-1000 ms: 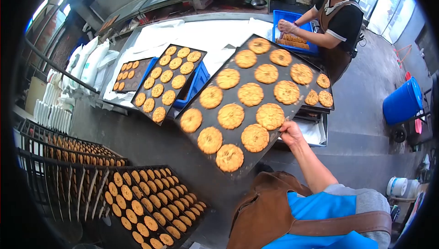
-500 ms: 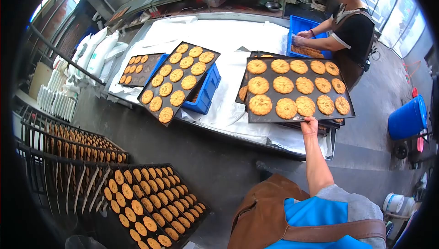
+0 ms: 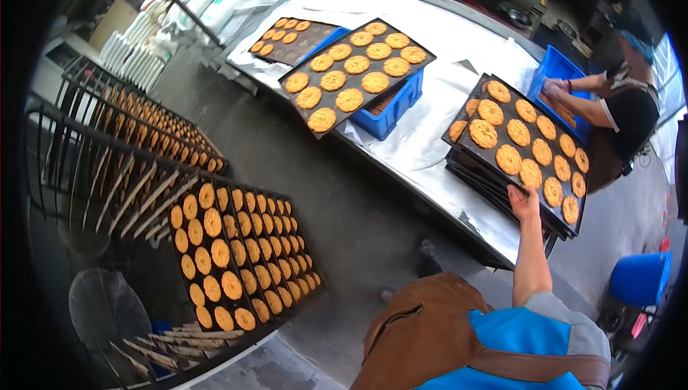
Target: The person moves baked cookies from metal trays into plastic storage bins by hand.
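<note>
Your right hand (image 3: pixel 525 205) is closed on the near long edge of the cookie tray (image 3: pixel 525 150), which lies ahead on the tray stack (image 3: pixel 479 183), slanting lengthwise from far left to near right, and your left hand I cannot see.

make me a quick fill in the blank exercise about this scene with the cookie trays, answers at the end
1. The wearer's hand at the edge of the held cookie tray is the ____ one.
2. The crate showing beneath the middle tray is ____ in colour.
3. The sheeting under that crate is ____ in colour.
4. The wearer's apron is ____ in colour.

Missing words: right; blue; white; brown
</note>
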The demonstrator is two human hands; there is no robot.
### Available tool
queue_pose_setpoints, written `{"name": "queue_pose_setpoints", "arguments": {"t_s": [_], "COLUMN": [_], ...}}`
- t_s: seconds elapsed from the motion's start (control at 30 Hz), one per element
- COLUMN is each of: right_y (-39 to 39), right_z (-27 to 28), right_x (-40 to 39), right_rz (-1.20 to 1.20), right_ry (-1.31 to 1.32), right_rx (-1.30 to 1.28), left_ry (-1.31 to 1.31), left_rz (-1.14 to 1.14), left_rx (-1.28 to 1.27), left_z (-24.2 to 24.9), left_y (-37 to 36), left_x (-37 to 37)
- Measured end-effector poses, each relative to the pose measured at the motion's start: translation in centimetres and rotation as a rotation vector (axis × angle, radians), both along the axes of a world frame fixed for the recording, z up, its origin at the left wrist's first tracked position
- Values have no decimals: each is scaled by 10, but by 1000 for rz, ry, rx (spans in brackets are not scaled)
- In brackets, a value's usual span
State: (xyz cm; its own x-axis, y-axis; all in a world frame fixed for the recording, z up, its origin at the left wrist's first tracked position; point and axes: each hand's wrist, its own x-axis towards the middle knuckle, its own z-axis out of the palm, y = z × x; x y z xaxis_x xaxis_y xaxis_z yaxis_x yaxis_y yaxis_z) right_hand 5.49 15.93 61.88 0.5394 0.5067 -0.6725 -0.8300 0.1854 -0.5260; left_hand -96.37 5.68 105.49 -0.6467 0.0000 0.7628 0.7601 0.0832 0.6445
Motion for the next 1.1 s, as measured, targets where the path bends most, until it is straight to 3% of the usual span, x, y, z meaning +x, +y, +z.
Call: {"name": "queue_pose_setpoints", "arguments": {"t_s": [0.07, 0.13, 0.2, 0.27, 0.3, 0.33, 0.37, 0.43, 0.5, 0.73, 0.93, 1.0, 1.07, 1.1], "right_y": [5, 9, 17, 29, 40, 50, 59, 80, 98, 103, 138, 169, 205, 228], "right_z": [2, 7, 2, 9, 17, 18, 22, 34, 38, 67, 125, 153, 181, 191], "right_x": [-1, -5, -15, -26, -43, -57, -76, -139, -215, -471, -594, -617, -642, -653], "right_rz": [63, 196, 252, 267, 298, 360, 440, 617, 777, 1239, 1378, 1372, 1310, 1312], "right_ry": [7, -42, -112, -137, -157, -183, -226, -296, -356, -355, -582, -691, -720, -771], "right_rx": [-79, -328, -317, -296, -307, -274, -250, -230, -249, -109, 169, 268, 311, 339], "left_ry": [-48, -72, -87, -55, -187, -71, -115, -369, -191, -206, -228, -238, -312, -243], "left_rz": [-8, -16, -43, -109, -107, -216, -124, -74, -193, -306, -275, -265, -54, -124], "left_rx": [-104, -233, -273, -218, -131, -80, -106, 62, 131, 252, 233, 223, 140, 131], "left_z": [-41, -75, -92, -93, -84, -95, -81, -78, -79, -74, -65, -58, -46, -54], "left_y": [-4, -9, -11, -11, -1, -1, 12, 21, 26, 26, 27, 27, 37, 34], "left_x": [7, 3, -2, -8, 2, -11, 17, 28, 39, 48, 59, 65, 82, 74]}}
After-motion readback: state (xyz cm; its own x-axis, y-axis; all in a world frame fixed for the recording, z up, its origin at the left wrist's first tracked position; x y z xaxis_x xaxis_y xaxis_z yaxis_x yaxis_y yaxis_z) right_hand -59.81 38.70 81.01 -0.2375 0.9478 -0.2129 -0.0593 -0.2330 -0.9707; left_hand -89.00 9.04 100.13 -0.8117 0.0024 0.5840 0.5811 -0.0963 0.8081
